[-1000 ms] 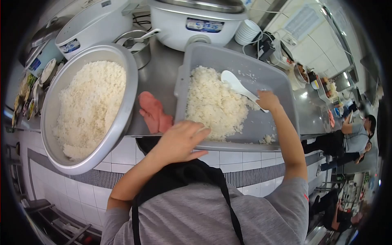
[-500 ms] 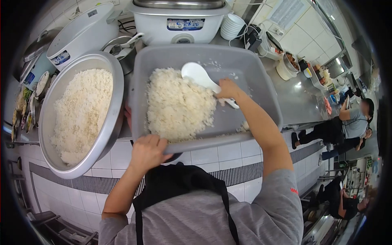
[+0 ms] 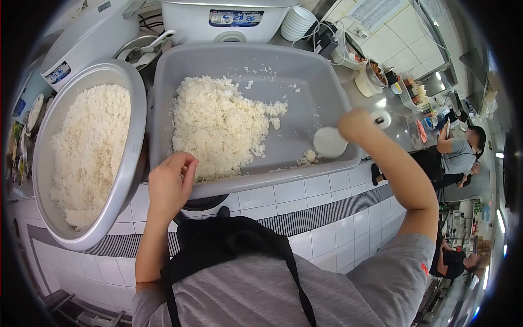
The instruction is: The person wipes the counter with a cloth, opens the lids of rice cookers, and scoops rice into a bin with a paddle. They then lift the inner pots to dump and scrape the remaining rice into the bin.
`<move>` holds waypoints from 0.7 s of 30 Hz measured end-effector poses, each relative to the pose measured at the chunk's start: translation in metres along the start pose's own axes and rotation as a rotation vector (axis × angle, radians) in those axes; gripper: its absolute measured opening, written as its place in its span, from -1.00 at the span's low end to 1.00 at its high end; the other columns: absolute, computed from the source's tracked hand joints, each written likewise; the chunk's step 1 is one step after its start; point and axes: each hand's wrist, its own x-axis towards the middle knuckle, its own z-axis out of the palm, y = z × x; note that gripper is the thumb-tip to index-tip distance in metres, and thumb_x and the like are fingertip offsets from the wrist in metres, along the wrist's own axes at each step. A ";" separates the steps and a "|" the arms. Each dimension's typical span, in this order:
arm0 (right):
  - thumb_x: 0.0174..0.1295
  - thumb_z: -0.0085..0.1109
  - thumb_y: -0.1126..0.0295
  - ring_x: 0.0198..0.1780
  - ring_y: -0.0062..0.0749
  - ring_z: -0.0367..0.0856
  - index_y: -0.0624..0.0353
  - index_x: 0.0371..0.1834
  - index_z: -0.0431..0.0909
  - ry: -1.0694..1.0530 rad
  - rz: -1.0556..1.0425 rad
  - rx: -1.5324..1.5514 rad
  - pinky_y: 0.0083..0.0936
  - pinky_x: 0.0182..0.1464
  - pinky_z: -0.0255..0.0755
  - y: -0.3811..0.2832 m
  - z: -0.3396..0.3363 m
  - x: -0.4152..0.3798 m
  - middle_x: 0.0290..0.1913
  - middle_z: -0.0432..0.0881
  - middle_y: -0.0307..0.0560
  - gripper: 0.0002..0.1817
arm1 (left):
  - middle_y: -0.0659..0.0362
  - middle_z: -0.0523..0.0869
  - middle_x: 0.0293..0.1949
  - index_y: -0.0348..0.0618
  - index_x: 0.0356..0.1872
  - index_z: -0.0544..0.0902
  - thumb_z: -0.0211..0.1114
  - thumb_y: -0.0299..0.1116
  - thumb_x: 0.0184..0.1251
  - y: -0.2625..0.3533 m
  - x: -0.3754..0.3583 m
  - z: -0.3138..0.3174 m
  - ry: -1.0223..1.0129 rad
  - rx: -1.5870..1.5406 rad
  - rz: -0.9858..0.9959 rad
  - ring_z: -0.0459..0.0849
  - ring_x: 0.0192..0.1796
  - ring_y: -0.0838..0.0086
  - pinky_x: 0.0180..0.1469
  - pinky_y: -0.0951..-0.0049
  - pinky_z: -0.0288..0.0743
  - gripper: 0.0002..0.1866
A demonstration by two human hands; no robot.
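Note:
My right hand (image 3: 357, 126) is closed round the handle of a white rice paddle (image 3: 330, 143), whose head is over the right front corner of a grey tub (image 3: 294, 131), beside a small clump of rice (image 3: 308, 158). A large heap of rice (image 3: 218, 125) covers the tub's left part. At the tub's front left rim is my left hand (image 3: 171, 177), fingers bent and thumb apart, holding nothing that I can see. To the left, a round metal pot (image 3: 136, 109) filled with rice stands tilted in view.
A white rice cooker (image 3: 218, 22) stands behind the tub, with stacked white bowls (image 3: 298, 23) to its right. Ladles rest in a metal pot (image 3: 140, 52) at the back left. A food container (image 3: 370, 79) is on the right counter. Several people (image 3: 460, 152) are at the far right.
My right hand has moved the paddle from the rice heap to the tub's right front corner. My left hand has loosened from the front rim. The view has shifted, and some rice has spread rightward.

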 end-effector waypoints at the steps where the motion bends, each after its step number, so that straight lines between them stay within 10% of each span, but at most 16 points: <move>1: 0.01 0.00 0.32 -0.33 -0.23 0.62 0.16 -0.29 0.58 -0.088 -0.071 0.030 -0.34 -0.33 0.47 -0.007 0.001 -0.003 -0.38 0.62 -0.01 -0.75 | 0.16 0.59 -0.59 -0.15 -0.55 0.51 0.29 -0.29 0.01 -0.001 -0.001 0.004 0.060 0.028 -0.009 0.57 -0.57 0.32 -0.54 0.42 0.39 -0.82; 6: 0.05 -0.03 0.32 -0.39 -0.21 0.62 0.17 -0.20 0.52 -0.262 -0.350 0.554 -0.36 -0.36 0.46 -0.012 -0.050 -0.012 -0.38 0.62 0.03 -0.72 | 0.19 0.56 -0.66 -0.14 -0.63 0.48 0.28 -0.32 0.03 -0.001 -0.003 0.006 0.113 0.099 -0.067 0.55 -0.62 0.35 -0.59 0.42 0.36 -0.80; 8: 0.00 -0.01 0.31 -0.49 -0.24 0.61 0.17 -0.50 0.54 -0.005 -0.035 0.682 -0.43 -0.39 0.45 -0.016 -0.058 -0.003 -0.50 0.61 -0.05 -0.81 | 0.20 0.55 -0.67 -0.14 -0.66 0.45 0.28 -0.29 0.02 0.000 -0.002 0.005 0.088 0.187 -0.025 0.55 -0.62 0.35 -0.59 0.41 0.36 -0.77; 11: 0.12 -0.08 0.26 -0.61 -0.18 0.57 0.28 -0.20 0.44 0.469 0.067 0.440 -0.36 -0.34 0.46 -0.010 0.028 0.080 -0.42 0.60 0.09 -0.69 | 0.20 0.54 -0.68 -0.13 -0.66 0.45 0.27 -0.27 0.02 -0.001 -0.001 0.007 0.121 0.169 0.009 0.54 -0.63 0.34 -0.60 0.39 0.35 -0.76; 13: 0.14 -0.09 0.26 -0.54 -0.14 0.59 0.33 -0.27 0.43 -0.086 -0.079 0.746 -0.31 -0.32 0.46 -0.022 0.016 0.076 -0.42 0.59 0.11 -0.69 | 0.20 0.54 -0.68 -0.13 -0.65 0.45 0.27 -0.27 0.02 -0.002 -0.002 0.006 0.130 0.158 0.000 0.54 -0.62 0.33 -0.60 0.38 0.36 -0.76; 15: 0.14 -0.10 0.30 -0.48 -0.11 0.60 0.38 -0.26 0.39 0.116 -0.269 1.013 -0.28 -0.33 0.46 -0.059 0.011 0.054 -0.44 0.59 0.12 -0.70 | 0.20 0.54 -0.68 -0.12 -0.64 0.45 0.26 -0.26 0.03 -0.002 -0.001 0.007 0.151 0.136 -0.030 0.54 -0.62 0.33 -0.59 0.37 0.36 -0.77; 21: 0.05 -0.11 0.46 -0.42 -0.09 0.60 0.40 -0.12 0.27 0.409 -0.283 0.566 -0.25 -0.39 0.46 -0.126 -0.063 -0.020 -0.47 0.57 0.12 -0.68 | 0.19 0.54 -0.67 -0.11 -0.62 0.45 0.25 -0.25 0.03 -0.001 0.000 0.004 0.083 0.165 -0.017 0.55 -0.60 0.32 -0.58 0.36 0.37 -0.78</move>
